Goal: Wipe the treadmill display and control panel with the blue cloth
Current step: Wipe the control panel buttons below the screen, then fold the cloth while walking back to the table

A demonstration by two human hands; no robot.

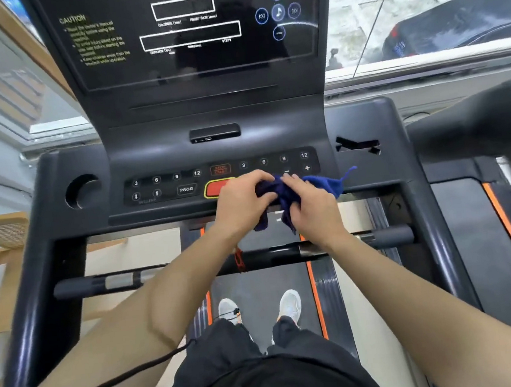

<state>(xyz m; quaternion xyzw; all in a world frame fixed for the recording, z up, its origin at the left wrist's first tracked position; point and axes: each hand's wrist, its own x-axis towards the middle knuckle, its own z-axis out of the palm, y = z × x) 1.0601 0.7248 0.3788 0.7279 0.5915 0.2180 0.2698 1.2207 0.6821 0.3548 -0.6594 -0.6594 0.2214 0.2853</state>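
A dark blue cloth (322, 184) is bunched between both hands just in front of the control panel (165, 184). My left hand (242, 199) grips its left part, fingers curled over it. My right hand (308, 202) pinches its middle, and a loose corner trails off to the right. Both hands hover over the panel's front edge, partly covering the red stop button (216, 188). The black glossy display (189, 30), with white outlined windows and blue media icons, rises above and is untouched.
A round cup holder (82, 191) is at the console's left, a slot at its right. A horizontal handlebar (391, 236) crosses below my forearms. My feet stand on the belt (258, 287). A window with a dark car outside is at the right.
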